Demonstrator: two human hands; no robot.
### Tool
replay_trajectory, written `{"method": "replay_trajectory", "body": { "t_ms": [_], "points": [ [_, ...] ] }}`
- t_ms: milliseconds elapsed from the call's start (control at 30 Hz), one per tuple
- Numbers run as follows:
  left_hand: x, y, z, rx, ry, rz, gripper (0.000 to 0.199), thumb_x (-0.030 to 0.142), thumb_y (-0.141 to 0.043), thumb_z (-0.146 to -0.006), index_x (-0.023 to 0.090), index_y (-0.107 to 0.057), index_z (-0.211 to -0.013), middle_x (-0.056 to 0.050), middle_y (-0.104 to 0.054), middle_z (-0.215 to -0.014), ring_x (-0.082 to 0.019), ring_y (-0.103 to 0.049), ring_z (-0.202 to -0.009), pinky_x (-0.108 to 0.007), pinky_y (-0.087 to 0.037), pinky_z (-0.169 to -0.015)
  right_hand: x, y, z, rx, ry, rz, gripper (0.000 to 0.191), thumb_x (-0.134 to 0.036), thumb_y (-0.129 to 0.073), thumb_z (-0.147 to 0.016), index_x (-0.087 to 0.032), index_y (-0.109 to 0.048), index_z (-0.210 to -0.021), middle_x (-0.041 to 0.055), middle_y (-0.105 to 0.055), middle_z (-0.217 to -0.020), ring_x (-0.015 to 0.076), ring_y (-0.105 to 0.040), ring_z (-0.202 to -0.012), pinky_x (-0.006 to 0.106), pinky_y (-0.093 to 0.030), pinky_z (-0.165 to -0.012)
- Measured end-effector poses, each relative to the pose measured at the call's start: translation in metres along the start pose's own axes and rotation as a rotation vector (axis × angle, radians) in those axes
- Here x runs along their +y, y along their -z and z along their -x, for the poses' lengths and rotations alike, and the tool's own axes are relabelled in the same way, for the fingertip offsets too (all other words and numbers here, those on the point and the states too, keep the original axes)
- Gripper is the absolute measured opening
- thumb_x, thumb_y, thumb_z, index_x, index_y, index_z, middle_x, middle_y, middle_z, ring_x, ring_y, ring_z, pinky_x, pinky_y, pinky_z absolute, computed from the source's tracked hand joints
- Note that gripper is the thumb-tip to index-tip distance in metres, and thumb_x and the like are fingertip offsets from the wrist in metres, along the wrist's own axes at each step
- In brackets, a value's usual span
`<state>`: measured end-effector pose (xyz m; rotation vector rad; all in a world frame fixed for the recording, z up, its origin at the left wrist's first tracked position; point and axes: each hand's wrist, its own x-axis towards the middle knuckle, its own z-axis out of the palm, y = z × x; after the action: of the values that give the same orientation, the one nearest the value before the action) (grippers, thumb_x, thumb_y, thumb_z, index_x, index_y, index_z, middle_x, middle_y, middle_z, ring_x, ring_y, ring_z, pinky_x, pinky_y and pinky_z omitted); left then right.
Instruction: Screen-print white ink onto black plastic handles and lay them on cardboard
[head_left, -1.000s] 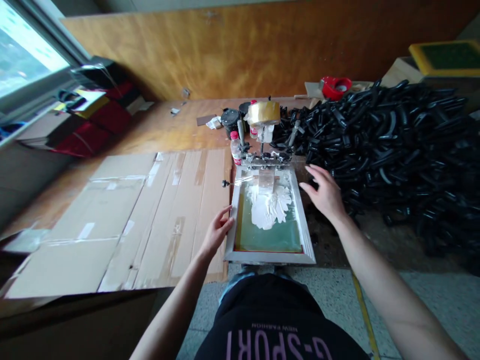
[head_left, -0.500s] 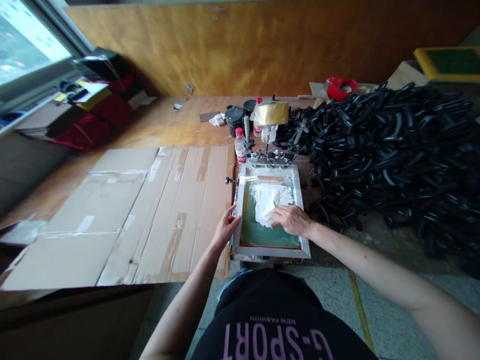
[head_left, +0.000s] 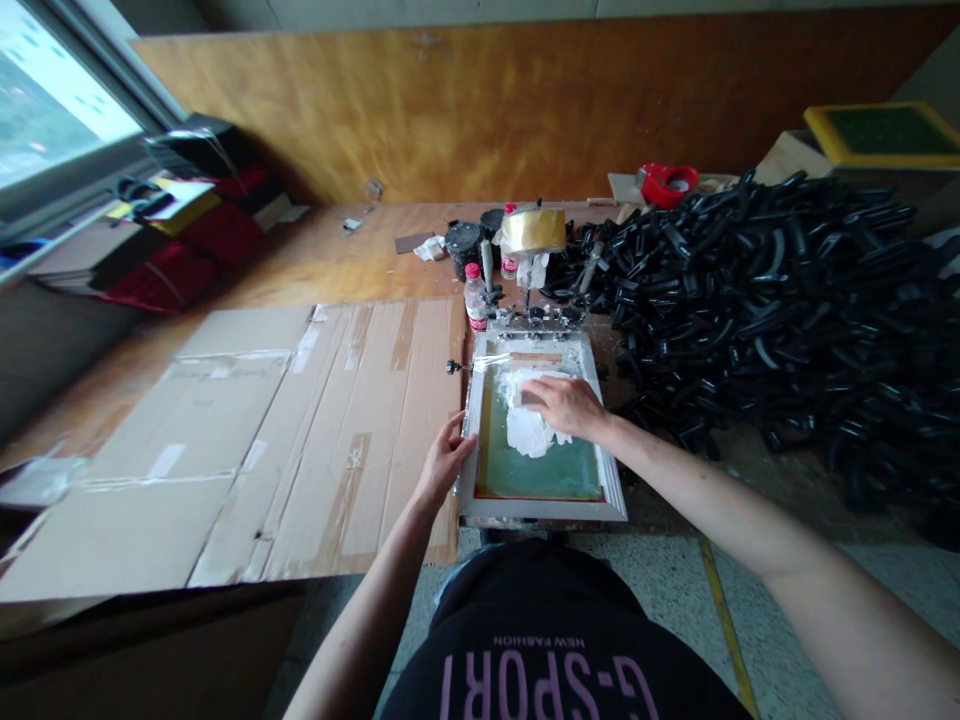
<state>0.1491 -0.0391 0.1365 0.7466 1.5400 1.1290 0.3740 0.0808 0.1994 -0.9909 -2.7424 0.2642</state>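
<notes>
A silkscreen frame (head_left: 611, 495) with a green mesh lies in front of me, its metal rim facing up. Thick white ink (head_left: 531, 437) is spread over the middle of the mesh. My right hand (head_left: 570, 404) is closed around a small flat scraper (head_left: 531, 398) and presses it into the upper part of the ink. The fingers partly hide the scraper. At the frame's left side, my left hand (head_left: 445, 462) grips the rim between thumb and fingers. A metal hinge clamp (head_left: 536, 318) holds the far end of the frame.
Flattened cardboard (head_left: 300, 450) covers the table to the left. A heap of black plastic parts (head_left: 757, 310) rises close on the right. Behind the frame stand a red-capped bottle (head_left: 475, 298), a dark tub (head_left: 464, 248) and a tape roll (head_left: 534, 230). A red tape dispenser (head_left: 667, 185) lies farther back.
My right hand has moved the scraper away from me, up over the ink, and the white patch has changed shape. My left hand stays at the rim. The view has shifted slightly.
</notes>
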Motion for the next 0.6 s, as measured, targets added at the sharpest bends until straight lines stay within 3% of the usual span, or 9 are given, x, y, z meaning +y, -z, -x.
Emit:
{"method": "replay_trajectory", "body": {
  "t_ms": [100,167,267,333,400,467,533,600],
  "points": [
    [0.026,0.004,0.011,-0.022,-0.009,0.033,0.075,0.055,-0.07,-0.073,0.024,-0.049,-0.138,0.005,-0.057,-0.064,-0.008,-0.047,-0.051,-0.019,-0.032,-0.047,0.031,0.031,-0.042,0.111,-0.169,0.006,0.055,-0.039,-0.067,-0.085,-0.029,-0.051,-0.137,0.004,-0.067,-0.107,0.0194,-0.062,-0.086,0.029,-0.045,-0.073],
    [0.049,0.004,0.015,-0.021,-0.026,0.084,0.062,0.063,-0.06,-0.078,0.025,-0.059,-0.126,0.005,-0.056,-0.062,-0.009,-0.048,-0.048,-0.02,-0.032,-0.045,0.065,0.049,-0.048,0.236,-0.278,-0.016,0.055,-0.045,-0.062,-0.087,-0.025,-0.052,-0.137,0.0055,-0.067,-0.104,0.0199,-0.062,-0.084,0.031,-0.046,-0.076],
    [0.09,-0.001,0.008,-0.009,-0.126,0.196,0.06,0.072,-0.049,-0.081,0.02,-0.067,-0.107,0.0,-0.063,-0.068,-0.012,-0.057,-0.054,-0.024,-0.041,-0.049,0.113,0.057,-0.022,0.427,-0.485,-0.091,0.045,-0.047,-0.045,-0.094,-0.015,-0.063,-0.12,0.0068,-0.068,-0.093,0.0207,-0.062,-0.084,0.034,-0.046,-0.08],
    [0.12,-0.007,-0.004,-0.004,-0.261,0.279,0.059,0.07,-0.048,-0.082,0.019,-0.066,-0.105,-0.004,-0.068,-0.081,-0.015,-0.063,-0.065,-0.027,-0.048,-0.058,0.124,0.04,0.006,0.356,-0.586,-0.143,0.042,-0.048,-0.043,-0.094,-0.015,-0.069,-0.102,0.0064,-0.068,-0.087,0.0206,-0.061,-0.083,0.034,-0.046,-0.081],
    [0.145,-0.013,-0.017,-0.014,-0.357,0.331,0.055,0.066,-0.049,-0.084,0.018,-0.064,-0.107,-0.006,-0.069,-0.09,-0.016,-0.066,-0.074,-0.028,-0.051,-0.063,0.113,0.011,0.029,0.141,-0.531,-0.18,0.037,-0.05,-0.051,-0.09,-0.017,-0.069,-0.09,0.0057,-0.067,-0.087,0.02,-0.059,-0.084,0.034,-0.046,-0.083],
    [0.16,-0.019,-0.024,-0.01,-0.389,0.351,0.053,0.064,-0.049,-0.085,0.019,-0.061,-0.11,-0.007,-0.069,-0.092,-0.015,-0.066,-0.078,-0.027,-0.051,-0.062,0.087,-0.02,0.042,-0.031,-0.379,-0.141,0.031,-0.049,-0.062,-0.085,-0.018,-0.068,-0.085,0.007,-0.066,-0.094,0.0209,-0.059,-0.091,0.033,-0.045,-0.086],
    [0.156,-0.029,-0.021,0.043,-0.402,0.375,0.052,0.064,-0.048,-0.086,0.02,-0.058,-0.112,-0.006,-0.069,-0.091,-0.015,-0.066,-0.076,-0.025,-0.05,-0.06,0.057,-0.043,0.046,-0.112,-0.308,-0.049,0.023,-0.04,-0.066,-0.085,-0.017,-0.066,-0.084,0.0096,-0.065,-0.099,0.0228,-0.057,-0.098,0.033,-0.043,-0.087],
    [0.131,-0.042,-0.006,0.026,-0.291,0.349,0.053,0.065,-0.052,-0.084,0.019,-0.057,-0.109,-0.006,-0.069,-0.088,-0.014,-0.065,-0.069,-0.024,-0.049,-0.055,0.028,-0.052,0.045,-0.137,-0.357,-0.005,0.016,-0.032,-0.061,-0.089,-0.016,-0.063,-0.087,0.0114,-0.066,-0.095,0.0232,-0.058,-0.096,0.032,-0.043,-0.084]
  ]
}}
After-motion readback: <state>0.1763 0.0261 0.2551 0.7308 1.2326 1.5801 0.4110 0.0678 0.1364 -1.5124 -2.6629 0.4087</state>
